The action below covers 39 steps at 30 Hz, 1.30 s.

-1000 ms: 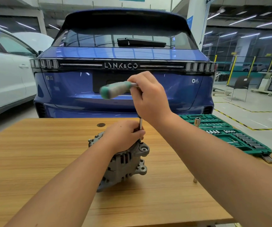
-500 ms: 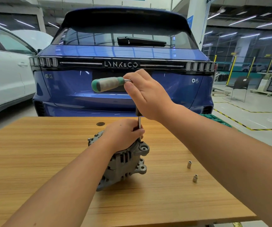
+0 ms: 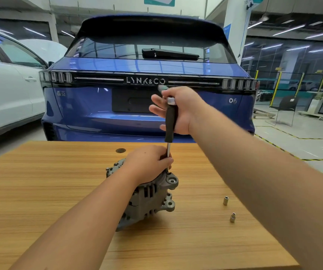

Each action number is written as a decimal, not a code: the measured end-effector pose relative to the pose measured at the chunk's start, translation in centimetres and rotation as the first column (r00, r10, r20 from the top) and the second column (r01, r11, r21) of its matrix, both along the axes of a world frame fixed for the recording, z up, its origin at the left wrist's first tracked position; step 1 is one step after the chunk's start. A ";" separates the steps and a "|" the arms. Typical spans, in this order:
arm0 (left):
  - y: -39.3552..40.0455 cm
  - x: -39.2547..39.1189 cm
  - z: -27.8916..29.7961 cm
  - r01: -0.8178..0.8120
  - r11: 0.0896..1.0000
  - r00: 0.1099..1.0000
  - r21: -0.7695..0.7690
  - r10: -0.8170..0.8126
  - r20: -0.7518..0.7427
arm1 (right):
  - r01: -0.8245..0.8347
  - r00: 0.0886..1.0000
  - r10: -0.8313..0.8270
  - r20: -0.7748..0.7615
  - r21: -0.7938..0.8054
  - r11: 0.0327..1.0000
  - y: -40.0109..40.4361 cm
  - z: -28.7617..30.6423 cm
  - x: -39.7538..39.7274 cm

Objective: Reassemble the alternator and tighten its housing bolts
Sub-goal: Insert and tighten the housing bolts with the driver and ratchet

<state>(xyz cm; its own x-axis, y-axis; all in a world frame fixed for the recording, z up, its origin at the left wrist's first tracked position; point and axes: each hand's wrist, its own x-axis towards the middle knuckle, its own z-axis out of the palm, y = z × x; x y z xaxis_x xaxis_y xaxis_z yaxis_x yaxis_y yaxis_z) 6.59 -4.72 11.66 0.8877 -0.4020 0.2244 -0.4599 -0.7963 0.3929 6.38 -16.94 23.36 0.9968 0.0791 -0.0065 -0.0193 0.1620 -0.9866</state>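
Alternator (image 3: 149, 199) on table (image 3: 39, 191) — left hand (image 3: 147, 164) fingers pinch driver shaft (image 3: 168, 151), right hand (image 3: 180, 110) grips its top.

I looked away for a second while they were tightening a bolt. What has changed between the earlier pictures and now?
The right hand has swung the ratchet's green handle from pointing left round to pointing away, behind the hand; its fingers now look loosened. The left hand still pinches the shaft on the alternator, which has not moved. Two sockets remain on the table.
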 end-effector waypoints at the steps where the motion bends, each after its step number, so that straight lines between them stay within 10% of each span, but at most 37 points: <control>1: 0.0 0.0 0.1 0.004 1.000 1.000 -0.005 -0.004 -0.002 | 0.019 1.000 -0.019 0.002 0.128 0.992 -0.1 -0.9 0.3; 5: -0.1 -0.2 0.3 0.009 1.000 1.000 -0.020 -0.009 -0.021 | 0.166 0.921 -0.260 0.292 0.311 0.936 0.5 -3.6 0.4; 8: 0.1 -0.3 0.3 0.009 1.000 1.000 -0.023 -0.010 -0.025 | 0.624 0.394 -0.134 0.909 -0.157 0.766 0.4 -5.1 -0.1; 10: 0.1 -0.3 0.2 0.008 1.000 1.000 -0.022 -0.008 -0.013 | 0.797 0.186 0.155 0.970 -0.241 0.553 0.5 -5.7 0.3; 27: 0.0 -0.2 0.1 0.010 1.000 1.000 -0.002 -0.010 0.010 | 0.702 0.397 0.290 0.871 -0.492 0.515 -0.2 -4.8 -0.2; 30: 0.1 -0.2 0.0 0.003 1.000 1.000 -0.013 -0.003 0.006 | 0.750 0.445 0.347 0.826 -0.555 0.359 -0.1 -3.6 -0.7; 34: 0.2 -0.2 -0.1 0.017 1.000 1.000 -0.019 -0.017 -0.002 | 0.621 0.769 0.197 0.608 -0.784 -0.002 0.5 0.7 -0.9; 36: 0.2 -0.1 -0.1 0.024 1.000 1.000 -0.009 -0.024 0.004 | 0.391 0.914 0.065 0.401 -0.912 0.122 0.7 2.6 -0.8; 39: 0.2 0.0 -0.1 0.015 1.000 1.000 -0.013 -0.015 0.005 | 0.050 0.998 -0.015 0.060 -0.645 0.763 -0.1 2.7 -1.0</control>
<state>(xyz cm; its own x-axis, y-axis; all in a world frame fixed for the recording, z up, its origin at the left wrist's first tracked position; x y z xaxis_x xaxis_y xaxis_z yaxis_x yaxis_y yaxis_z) 6.59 -4.52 11.54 0.8805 -0.4119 0.2346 -0.4737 -0.7841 0.4009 5.42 -17.00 26.04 0.9991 0.0415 0.0042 0.0250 -0.5142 -0.8573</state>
